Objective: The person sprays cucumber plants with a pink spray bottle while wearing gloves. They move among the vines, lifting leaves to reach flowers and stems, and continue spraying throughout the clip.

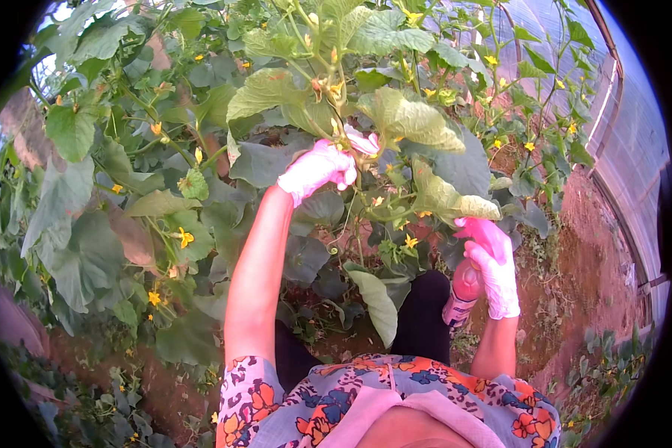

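Observation:
My left hand, in a thin pale glove, grips the upper stem of a flowering vine, probably melon or cucumber. The gloved fingers wrap around the stem just under small yellow buds and broad leaves. Over on the right, my right hand, also gloved, holds a small plastic bottle that bears writing. Its neck end is partly hidden by the fingers. The bottle tilts beside my dark-trousered knee. My right fingertips touch or nearly touch the lower edge of a pale curled leaf; contact is hard to judge.
Dense vines with broad leaves and yellow flowers fill the left and top. A drooping leaf hangs near my lap. Reddish bare soil lies at right, beside a curved plastic-film greenhouse wall.

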Available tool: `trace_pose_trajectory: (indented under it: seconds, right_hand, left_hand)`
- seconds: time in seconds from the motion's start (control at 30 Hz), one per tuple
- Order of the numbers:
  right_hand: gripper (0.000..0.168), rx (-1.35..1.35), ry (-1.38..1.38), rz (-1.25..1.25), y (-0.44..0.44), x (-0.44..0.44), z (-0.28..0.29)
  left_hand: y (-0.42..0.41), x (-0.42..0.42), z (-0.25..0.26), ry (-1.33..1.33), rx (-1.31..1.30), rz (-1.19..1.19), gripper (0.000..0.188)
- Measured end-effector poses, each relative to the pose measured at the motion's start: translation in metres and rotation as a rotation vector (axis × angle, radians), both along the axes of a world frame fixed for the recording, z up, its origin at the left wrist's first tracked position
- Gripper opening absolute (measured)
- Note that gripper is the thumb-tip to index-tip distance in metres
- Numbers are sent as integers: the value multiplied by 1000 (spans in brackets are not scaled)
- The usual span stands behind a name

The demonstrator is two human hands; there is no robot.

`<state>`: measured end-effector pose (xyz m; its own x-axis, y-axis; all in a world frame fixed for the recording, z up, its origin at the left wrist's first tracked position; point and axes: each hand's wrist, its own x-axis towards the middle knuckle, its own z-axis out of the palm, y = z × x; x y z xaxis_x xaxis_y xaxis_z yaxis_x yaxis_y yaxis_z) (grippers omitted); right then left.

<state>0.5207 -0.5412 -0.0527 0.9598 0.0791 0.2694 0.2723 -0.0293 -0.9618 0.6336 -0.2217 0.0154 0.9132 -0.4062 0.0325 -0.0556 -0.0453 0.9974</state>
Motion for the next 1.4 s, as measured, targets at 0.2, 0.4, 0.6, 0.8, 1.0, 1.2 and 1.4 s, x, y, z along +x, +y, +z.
trace_pose_trajectory:
  seconds: [0.2, 0.4, 0.6, 0.8, 1.0, 1.2, 1.4]
  right_hand:
    - [31, 4, 43, -21, 3, -1, 4]
    - [32, 9, 45, 41, 5, -3, 4]
    - [31, 27, 2, 37, 6, -9, 6]
    - [34, 19, -55, 33, 9, -17, 8]
    - [40, -100, -100, 39, 7, -21, 11]
    - [42, -140, -45, 50, 7, -19, 8]
    - [36, -101, 37, 61, 7, -24, 15]
  left_hand:
    - [15, -5, -8, -244, 251, -20, 26]
    - [38, 17, -57, -626, 38, -18, 32]
    - [30, -4, -59, -700, 177, 199, 34]
    - [38, -10, -77, -910, 607, 483, 10]
    - [9, -37, -27, -280, 613, 618, 30]
    - [13, -60, 4, -31, 236, 428, 16]
    - [22, -65, -10, -175, 257, 245, 41]
